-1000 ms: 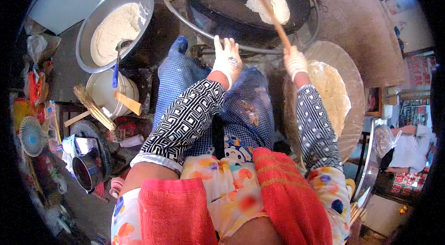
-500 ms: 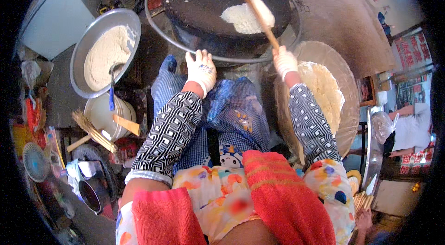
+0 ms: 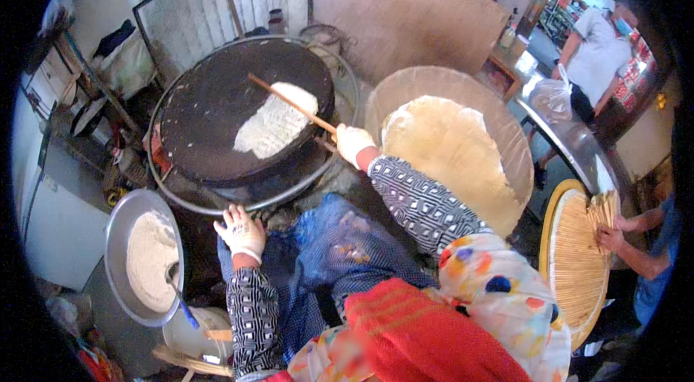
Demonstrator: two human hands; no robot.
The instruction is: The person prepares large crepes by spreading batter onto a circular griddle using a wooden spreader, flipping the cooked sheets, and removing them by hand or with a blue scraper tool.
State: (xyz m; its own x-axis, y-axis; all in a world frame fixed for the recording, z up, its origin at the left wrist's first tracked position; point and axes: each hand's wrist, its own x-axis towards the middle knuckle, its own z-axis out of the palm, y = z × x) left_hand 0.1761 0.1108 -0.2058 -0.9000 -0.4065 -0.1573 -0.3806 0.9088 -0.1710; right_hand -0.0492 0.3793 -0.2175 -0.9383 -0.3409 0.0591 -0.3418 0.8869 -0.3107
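My right hand (image 3: 354, 144), in a white glove, is closed round the end of a thin wooden stick (image 3: 293, 104). The stick lies slantwise over a patch of pale batter (image 3: 271, 129) on the right part of a round black griddle (image 3: 210, 111). At the near edge of the metal ring (image 3: 273, 205) around the griddle rests my left hand (image 3: 242, 232), also gloved, fingers spread and holding nothing. A metal basin (image 3: 116, 266) of batter stands to its left, with a blue-handled ladle (image 3: 184, 306) in it.
Right of the griddle, a wide round holder (image 3: 520, 158) carries a stack of thin pancakes (image 3: 441, 158). Far right, another person's hands (image 3: 614, 234) hold thin sticks over a round tray (image 3: 553, 226) of sticks. Behind stands a person in grey (image 3: 596, 53). A white bucket (image 3: 191, 328) sits below the basin.
My view has swung to the right, bringing the tray of sticks and the whole griddle into sight. The batter patch has changed shape and looks longer under the stick. My left hand stays by the ring.
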